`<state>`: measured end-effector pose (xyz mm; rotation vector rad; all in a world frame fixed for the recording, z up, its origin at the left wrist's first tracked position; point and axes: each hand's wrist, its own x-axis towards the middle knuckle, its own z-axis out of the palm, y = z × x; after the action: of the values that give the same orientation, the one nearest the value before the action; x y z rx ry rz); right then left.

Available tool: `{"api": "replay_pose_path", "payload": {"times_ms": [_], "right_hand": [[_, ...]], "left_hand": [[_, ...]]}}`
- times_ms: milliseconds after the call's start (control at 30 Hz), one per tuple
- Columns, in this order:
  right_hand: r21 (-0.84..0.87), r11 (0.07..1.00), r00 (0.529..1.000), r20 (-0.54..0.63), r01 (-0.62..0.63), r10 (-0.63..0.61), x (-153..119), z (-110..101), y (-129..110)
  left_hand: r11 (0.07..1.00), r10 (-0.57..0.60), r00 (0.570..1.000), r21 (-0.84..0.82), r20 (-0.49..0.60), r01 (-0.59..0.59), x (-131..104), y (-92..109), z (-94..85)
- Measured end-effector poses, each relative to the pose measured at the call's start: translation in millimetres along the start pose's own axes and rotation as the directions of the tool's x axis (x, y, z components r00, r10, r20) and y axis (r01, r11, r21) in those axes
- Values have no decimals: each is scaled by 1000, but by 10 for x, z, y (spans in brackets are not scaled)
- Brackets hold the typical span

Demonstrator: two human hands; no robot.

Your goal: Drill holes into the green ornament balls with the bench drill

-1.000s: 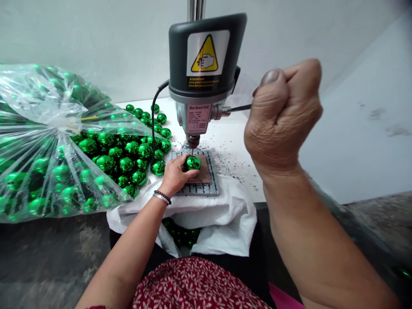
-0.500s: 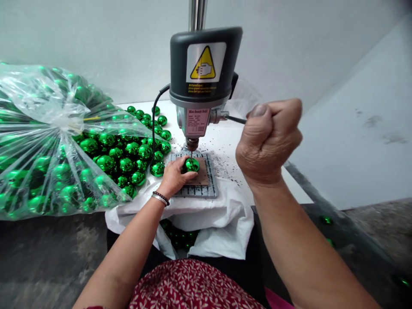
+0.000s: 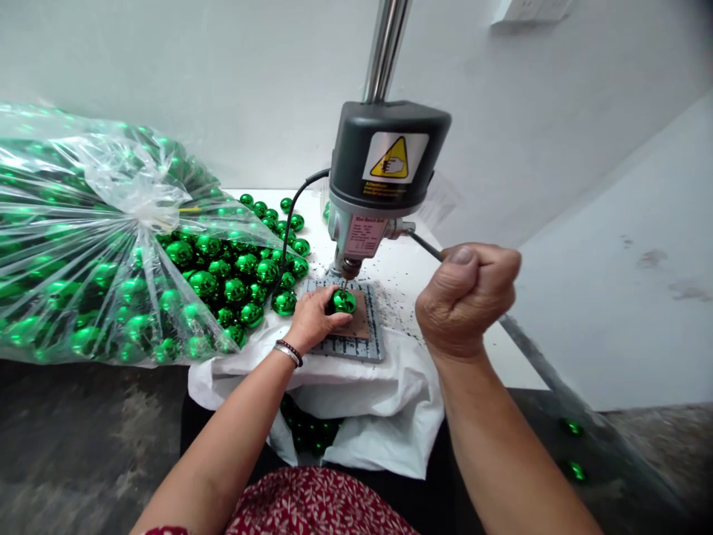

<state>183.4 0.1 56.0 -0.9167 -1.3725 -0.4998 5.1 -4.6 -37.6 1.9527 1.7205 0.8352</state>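
My left hand (image 3: 317,321) grips a shiny green ball (image 3: 345,302) between thumb and fingers, holding it on a brown board (image 3: 356,327) over the grey slotted base of a mini bench drill (image 3: 391,156). The thin drill bit (image 3: 344,285) under the chuck (image 3: 351,269) reaches the top of the ball; how deep it goes I cannot tell. My right hand (image 3: 468,297) is closed in a fist around the end of the drill's feed lever (image 3: 426,246), which slopes down to the right.
Left of the drill, several loose green balls (image 3: 246,264) lie beside a tied clear plastic bag (image 3: 111,297) full of them. Dark shavings dot the white table (image 3: 412,260). A white cloth sack (image 3: 384,416) with green balls inside hangs at the front edge. A black cable (image 3: 290,223) runs down from the drill.
The view has shifted and tilted, so the drill sits lower and leans right. My right hand is lower relative to the drill head, and the lever slopes more steeply. Both grips are unchanged.
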Motion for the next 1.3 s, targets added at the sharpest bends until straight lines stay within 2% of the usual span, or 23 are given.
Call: {"api": "replay_pose_path", "payload": {"times_ms": [133, 233, 333, 433, 567, 667, 833, 900, 967, 1000, 1067, 1100, 1133, 1200, 1300], "right_hand": [[1, 1000, 999, 32, 20, -20, -162, -42, 8], [6, 1000, 1000, 11, 8, -8, -133, -19, -5], [13, 999, 999, -7, -45, 45, 170, 80, -48], [39, 981, 981, 65, -188, 185, 567, 201, -90], [-6, 965, 961, 92, -261, 261, 812, 283, -105], [-19, 965, 960, 89, -263, 264, 792, 288, -93], [23, 974, 974, 44, -223, 222, 757, 291, -85], [31, 967, 966, 55, -253, 251, 769, 290, -99], [20, 959, 957, 75, -283, 281, 778, 285, -113], [13, 957, 955, 78, -290, 288, 778, 282, -117], [3, 959, 957, 71, -282, 281, 765, 274, -115], [5, 963, 961, 69, -270, 269, 753, 270, -111], [8, 966, 964, 66, -258, 257, 740, 265, -107], [8, 971, 969, 64, -240, 239, 713, 254, -103], [2, 970, 967, 74, -245, 244, 690, 234, -121]], "left_hand": [[1000, -3, 1000, -13, -7, 3, 6, -25, 21], [1000, 2, 1000, -19, -15, -2, 16, -20, 23], [998, -12, 1000, -69, -23, 10, 8, 14, 8], [980, -14, 1000, -198, -24, 9, -56, 57, -19], [959, -23, 999, -282, -39, 11, -250, 77, -84], [964, -6, 1000, -266, -14, 2, -461, 64, -181], [959, 133, 984, -264, 116, -99, -840, 46, -390], [966, 122, 988, -239, 91, -97, -913, 18, -442], [980, 7, 1000, -200, -21, -11, -889, -49, -465], [984, -68, 992, -170, -107, 49, -840, -98, -466], [983, -181, 942, -87, -282, 163, -688, -216, -458], [979, -200, 921, -31, -334, 201, -598, -275, -449], [972, -210, 913, 24, -351, 232, -509, -327, -439], [953, -235, 919, 113, -316, 283, -362, -395, -412], [924, -277, 924, 192, -263, 331, -270, -396, -365]]}}
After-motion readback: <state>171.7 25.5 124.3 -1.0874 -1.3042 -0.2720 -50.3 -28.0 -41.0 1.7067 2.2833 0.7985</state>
